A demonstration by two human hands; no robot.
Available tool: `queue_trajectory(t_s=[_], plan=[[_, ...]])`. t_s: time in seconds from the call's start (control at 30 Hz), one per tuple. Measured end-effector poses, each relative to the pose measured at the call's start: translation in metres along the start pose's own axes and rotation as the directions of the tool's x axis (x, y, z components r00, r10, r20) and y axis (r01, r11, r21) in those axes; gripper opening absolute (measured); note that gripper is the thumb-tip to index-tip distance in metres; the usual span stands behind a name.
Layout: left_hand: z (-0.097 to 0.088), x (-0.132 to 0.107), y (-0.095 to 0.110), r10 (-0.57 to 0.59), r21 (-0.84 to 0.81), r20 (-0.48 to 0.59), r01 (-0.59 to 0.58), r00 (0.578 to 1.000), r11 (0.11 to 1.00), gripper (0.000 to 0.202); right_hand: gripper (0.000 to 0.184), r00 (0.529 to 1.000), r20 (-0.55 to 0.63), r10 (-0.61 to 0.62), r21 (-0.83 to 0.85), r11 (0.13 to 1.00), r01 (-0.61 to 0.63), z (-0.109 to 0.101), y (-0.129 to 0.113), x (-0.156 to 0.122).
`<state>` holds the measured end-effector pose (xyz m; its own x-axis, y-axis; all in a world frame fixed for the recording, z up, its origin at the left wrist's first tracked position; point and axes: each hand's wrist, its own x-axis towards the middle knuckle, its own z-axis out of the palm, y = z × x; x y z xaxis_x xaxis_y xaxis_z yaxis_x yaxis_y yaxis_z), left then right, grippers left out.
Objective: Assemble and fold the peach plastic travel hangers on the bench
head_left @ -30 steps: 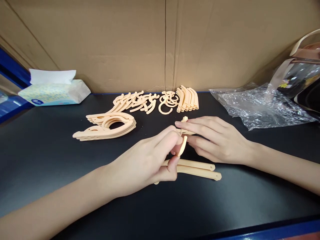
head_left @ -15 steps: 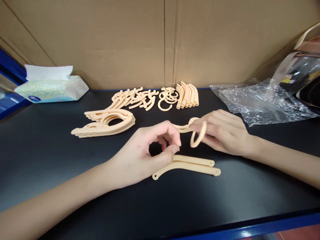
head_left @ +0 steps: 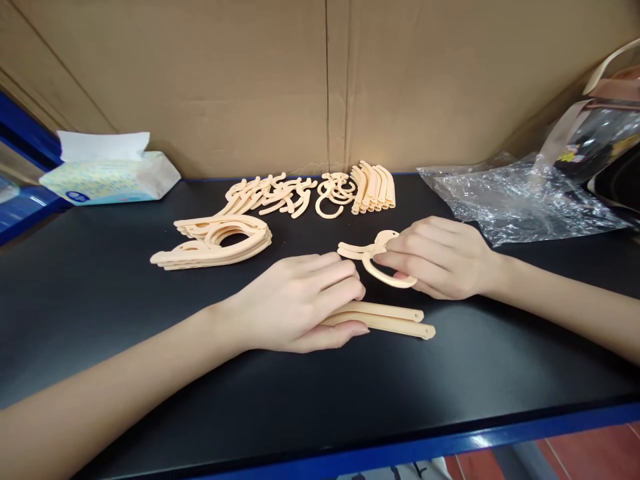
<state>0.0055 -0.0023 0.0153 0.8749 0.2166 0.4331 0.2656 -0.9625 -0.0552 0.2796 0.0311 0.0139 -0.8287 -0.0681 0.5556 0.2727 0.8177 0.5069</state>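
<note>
My left hand (head_left: pixel 305 303) lies over two long beige hanger arms (head_left: pixel 395 324), thumb on the near side and fingers curled on the far side. Their left ends are hidden under the palm. My right hand (head_left: pixel 440 257) is closed on a curved beige hanger hook (head_left: pixel 387 275), which now lies low near the table top. Just beyond that hook are beige forked hanger pieces (head_left: pixel 357 251), partly covered by the right fingertips; whether the fingers touch them I cannot tell.
Folded beige hangers (head_left: pixel 215 247) are stacked at left. Farther back lie forked pieces (head_left: pixel 273 195), loose hooks (head_left: pixel 330 207) and a row of hanger arms (head_left: pixel 374 190) against cardboard (head_left: pixel 240 87). A tissue pack (head_left: pixel 113 177) stands back left, a clear plastic bag (head_left: pixel 520 200) back right.
My left hand has turned palm down and come onto the two hanger arms. My right hand has lowered the hook, which has swung from upright to nearly flat.
</note>
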Motion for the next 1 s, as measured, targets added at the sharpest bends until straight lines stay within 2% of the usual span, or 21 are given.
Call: queue_trajectory(t_s=[0.07, 0.17, 0.2, 0.23, 0.3, 0.33, 0.37, 0.4, 0.47, 0.5, 0.57, 0.63, 0.77, 0.87, 1.0], plan=[[0.002, 0.000, -0.001, 0.018, 0.025, -0.011, -0.018, 1.000, 1.000, 0.043, 0.016, 0.998, 0.038, -0.041, -0.023, 0.999, 0.041, -0.004, 0.005, 0.002], [0.003, 0.000, -0.001, 0.025, 0.029, 0.010, -0.025, 1.000, 0.999, 0.046, 0.025, 0.989, 0.077, 0.127, 0.069, 0.989, -0.132, -0.008, 0.003, 0.009], [0.003, 0.000, -0.001, 0.028, 0.026, 0.023, -0.029, 0.999, 0.999, 0.049, 0.028, 0.956, 0.109, 0.273, 0.183, 0.939, -0.290, -0.009, -0.002, 0.012], [0.003, 0.000, -0.001, 0.034, 0.017, 0.034, -0.034, 0.999, 0.999, 0.052, 0.032, 0.929, 0.116, 0.353, 0.228, 0.901, -0.370, -0.009, -0.007, 0.015], [0.002, -0.001, 0.000, 0.038, -0.018, 0.052, -0.037, 0.998, 0.999, 0.058, 0.037, 0.833, 0.142, 0.535, 0.322, 0.771, -0.550, -0.009, -0.021, 0.024], [0.002, -0.002, 0.000, 0.031, -0.044, 0.057, -0.028, 0.998, 0.999, 0.060, 0.040, 0.783, 0.172, 0.598, 0.378, 0.694, -0.613, -0.009, -0.027, 0.028], [0.001, -0.003, 0.001, 0.015, -0.070, 0.061, -0.010, 0.998, 0.997, 0.058, 0.037, 0.671, 0.265, 0.692, 0.522, 0.482, -0.703, -0.008, -0.032, 0.031], [0.001, -0.005, 0.002, -0.007, -0.097, 0.065, 0.014, 0.998, 0.995, 0.054, 0.035, 0.579, 0.345, 0.739, 0.610, 0.292, -0.737, -0.008, -0.036, 0.035], [0.000, -0.009, 0.004, -0.057, -0.133, 0.068, 0.066, 0.996, 0.989, 0.040, 0.031, 0.440, 0.490, 0.752, 0.701, -0.041, -0.712, -0.005, -0.039, 0.039], [0.000, -0.010, 0.005, -0.077, -0.140, 0.069, 0.086, 0.995, 0.986, 0.034, 0.031, 0.397, 0.540, 0.743, 0.714, -0.154, -0.683, -0.003, -0.039, 0.041], [-0.001, -0.012, 0.006, -0.107, -0.136, 0.081, 0.118, 0.991, 0.984, 0.025, 0.032, 0.353, 0.586, 0.729, 0.722, -0.273, -0.635, 0.001, -0.038, 0.042], [-0.003, -0.012, 0.005, -0.126, -0.130, 0.094, 0.138, 0.988, 0.982, 0.023, 0.033, 0.357, 0.565, 0.744, 0.737, -0.260, -0.623, 0.007, -0.036, 0.041], [-0.005, -0.013, -0.002, -0.155, -0.130, 0.094, 0.166, 0.983, 0.977, 0.020, 0.039, 0.429, 0.488, 0.760, 0.754, -0.119, -0.646, 0.015, -0.033, 0.037], [-0.005, -0.015, -0.006, -0.188, -0.133, 0.082, 0.198, 0.979, 0.971, 0.018, 0.044, 0.429, 0.491, 0.758, 0.745, -0.111, -0.658, 0.016, -0.032, 0.033], [-0.008, -0.017, -0.006, -0.222, -0.132, 0.108, 0.235, 0.969, 0.963, 0.017, 0.043, 0.423, 0.500, 0.756, 0.744, -0.125, -0.656, 0.015, -0.032, 0.033]])
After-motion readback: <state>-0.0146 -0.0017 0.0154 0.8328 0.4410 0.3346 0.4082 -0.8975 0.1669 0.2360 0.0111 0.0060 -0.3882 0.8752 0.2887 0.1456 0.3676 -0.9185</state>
